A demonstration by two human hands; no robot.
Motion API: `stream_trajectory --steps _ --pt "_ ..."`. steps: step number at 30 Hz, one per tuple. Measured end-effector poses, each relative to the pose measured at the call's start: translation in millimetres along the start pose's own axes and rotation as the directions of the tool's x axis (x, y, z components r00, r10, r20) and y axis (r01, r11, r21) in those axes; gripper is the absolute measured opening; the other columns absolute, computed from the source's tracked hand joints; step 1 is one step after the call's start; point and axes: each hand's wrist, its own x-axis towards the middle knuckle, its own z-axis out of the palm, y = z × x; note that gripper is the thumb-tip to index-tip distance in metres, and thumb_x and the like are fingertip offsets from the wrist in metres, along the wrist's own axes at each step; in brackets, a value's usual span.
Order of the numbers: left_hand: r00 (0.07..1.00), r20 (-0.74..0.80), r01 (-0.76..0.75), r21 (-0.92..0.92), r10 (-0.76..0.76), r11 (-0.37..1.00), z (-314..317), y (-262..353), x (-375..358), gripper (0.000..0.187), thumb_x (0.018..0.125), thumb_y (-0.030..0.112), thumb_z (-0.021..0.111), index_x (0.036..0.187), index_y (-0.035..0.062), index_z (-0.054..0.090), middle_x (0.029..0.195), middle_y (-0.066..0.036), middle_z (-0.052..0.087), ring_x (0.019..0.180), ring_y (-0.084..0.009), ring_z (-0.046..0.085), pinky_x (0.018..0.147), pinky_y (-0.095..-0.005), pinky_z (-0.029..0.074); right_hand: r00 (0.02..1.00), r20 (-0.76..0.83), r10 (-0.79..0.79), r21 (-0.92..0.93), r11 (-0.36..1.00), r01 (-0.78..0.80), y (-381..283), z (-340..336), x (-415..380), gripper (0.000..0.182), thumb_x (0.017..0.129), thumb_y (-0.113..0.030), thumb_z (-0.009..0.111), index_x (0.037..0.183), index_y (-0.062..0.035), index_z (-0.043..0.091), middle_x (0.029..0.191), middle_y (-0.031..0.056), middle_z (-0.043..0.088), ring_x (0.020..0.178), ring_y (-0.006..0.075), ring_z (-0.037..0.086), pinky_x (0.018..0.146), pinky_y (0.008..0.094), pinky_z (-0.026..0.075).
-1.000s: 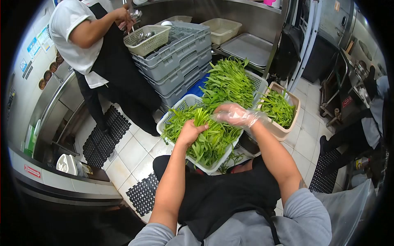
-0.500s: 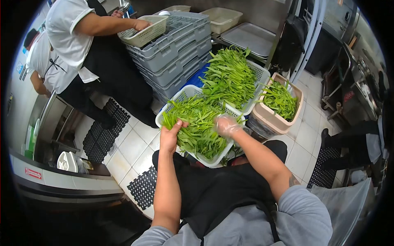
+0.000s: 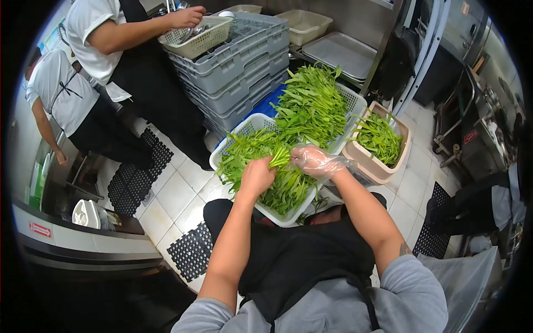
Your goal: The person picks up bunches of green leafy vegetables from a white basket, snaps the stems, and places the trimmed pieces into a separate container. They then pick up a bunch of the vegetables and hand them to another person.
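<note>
My left hand (image 3: 258, 176) is closed around a small bunch of water spinach (image 3: 280, 157), its pale stem ends pointing up and to the right. Right beside those ends is my right hand (image 3: 315, 161), in a clear plastic glove, with its fingers curled in at the stems. Both hands are above a white perforated basket (image 3: 222, 152) heaped with loose water spinach (image 3: 280, 194). Behind it, a second white basket (image 3: 355, 102) holds a thick pile of long-stemmed greens (image 3: 311, 102). A beige bin (image 3: 380, 175) at the right has more cut greens (image 3: 380, 139) inside.
Grey stacked dish racks (image 3: 222, 77) stand behind the baskets, with a cutlery basket (image 3: 197, 41) on top. One co-worker (image 3: 133, 50) stands there; another (image 3: 66, 105) is farther left. A metal tray (image 3: 341, 53) lies at the back. Black mats (image 3: 191, 250) cover parts of the tiled floor.
My left hand has moved right from the basket's left side, bringing a bunch of stems to my right hand. The right hand has shifted slightly right and up. The nearer co-worker's hand has lifted from the cutlery basket.
</note>
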Motion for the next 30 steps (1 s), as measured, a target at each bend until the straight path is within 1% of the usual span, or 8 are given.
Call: stream_trajectory --steps 4,7,11,17,21,22,25,30 --pt "0.997 0.074 0.056 -0.267 -0.037 0.962 7.5 -25.4 6.5 0.038 0.083 0.023 0.075 0.115 0.0034 0.073 0.099 -0.024 0.074 0.094 -0.0403 0.070 0.086 -0.0454 0.053 0.956 -0.247 0.156 0.030 0.988 -0.153 34.8 15.1 -10.9 0.034 0.097 -0.029 0.059 0.116 -0.0034 0.069 0.114 0.0234 0.069 0.105 0.0405 0.066 0.092 0.0466 0.052" --pt "0.980 0.162 0.168 -0.348 -0.117 0.922 4.2 -36.5 7.6 0.036 0.082 0.024 0.076 0.112 0.0028 0.073 0.099 -0.022 0.075 0.092 -0.0382 0.071 0.086 -0.0435 0.053 0.930 -0.184 0.317 0.238 0.933 -0.271 -6.0 -12.1 -19.2 0.041 0.100 -0.034 0.057 0.125 -0.0029 0.067 0.124 0.0238 0.067 0.114 0.0397 0.064 0.097 0.0444 0.051" --pt "0.965 0.221 0.222 -0.418 -0.138 0.881 2.6 -37.3 8.3 0.036 0.083 0.024 0.075 0.112 0.0025 0.073 0.100 -0.022 0.075 0.092 -0.0374 0.072 0.086 -0.0432 0.053 0.974 -0.203 0.102 0.160 0.985 -0.070 -15.8 3.9 -14.1 0.035 0.100 -0.032 0.057 0.116 -0.0028 0.068 0.114 0.0221 0.068 0.107 0.0405 0.064 0.093 0.0461 0.051" --pt "0.953 -0.234 0.111 -0.315 -0.191 0.943 -64.6 9.0 -36.5 0.031 0.086 0.019 0.074 0.112 0.0026 0.072 0.100 -0.022 0.074 0.094 -0.0394 0.070 0.084 -0.0445 0.053 0.993 -0.107 0.044 -0.017 0.999 -0.046 -20.2 -13.9 1.5 0.026 0.099 -0.027 0.057 0.103 -0.0032 0.068 0.095 0.0196 0.067 0.095 0.0407 0.064 0.086 0.0484 0.050" --pt "0.935 -0.345 -0.175 -0.258 0.078 0.950 -49.3 15.8 -29.5 0.031 0.087 0.017 0.073 0.115 0.0023 0.070 0.096 -0.017 0.075 0.083 -0.0317 0.072 0.076 -0.0390 0.055 0.987 -0.153 -0.050 0.050 0.997 0.058 -42.7 -27.4 9.8 0.024 0.096 -0.025 0.058 0.097 -0.0027 0.067 0.091 0.0204 0.066 0.092 0.0431 0.063 0.083 0.0517 0.049" --pt "0.985 -0.175 -0.044 -0.274 -0.005 0.961 -53.4 32.0 -28.3 0.036 0.085 0.019 0.075 0.117 0.0030 0.069 0.098 -0.022 0.072 0.093 -0.0397 0.069 0.083 -0.0451 0.053 0.980 -0.168 -0.103 0.082 0.990 0.118 -48.2 -27.9 14.4 0.028 0.096 -0.028 0.059 0.100 -0.0019 0.068 0.093 0.0209 0.067 0.092 0.0423 0.064 0.083 0.0503 0.050" --pt "0.983 -0.180 -0.021 -0.325 -0.040 0.945 -21.4 13.8 -13.2 0.036 0.084 0.021 0.076 0.115 0.0029 0.070 0.099 -0.024 0.071 0.091 -0.0414 0.068 0.083 -0.0450 0.053 0.996 -0.084 -0.037 0.155 0.987 0.050 -63.4 -38.9 20.3 0.034 0.095 -0.033 0.061 0.102 -0.0013 0.071 0.097 0.0214 0.068 0.094 0.0406 0.065 0.086 0.0482 0.051" --pt "0.940 -0.200 0.039 -0.744 -0.278 0.667 -25.5 -21.6 -39.3 0.017 0.092 0.011 0.069 0.102 -0.0026 0.069 0.089 -0.007 0.072 0.085 -0.0159 0.068 0.079 -0.0329 0.053 0.967 -0.140 0.214 0.046 0.977 -0.210 1.1 -6.2 20.6 0.039 0.096 -0.037 0.058 0.106 -0.0017 0.072 0.103 0.0220 0.071 0.097 0.0412 0.066 0.089 0.0489 0.052"
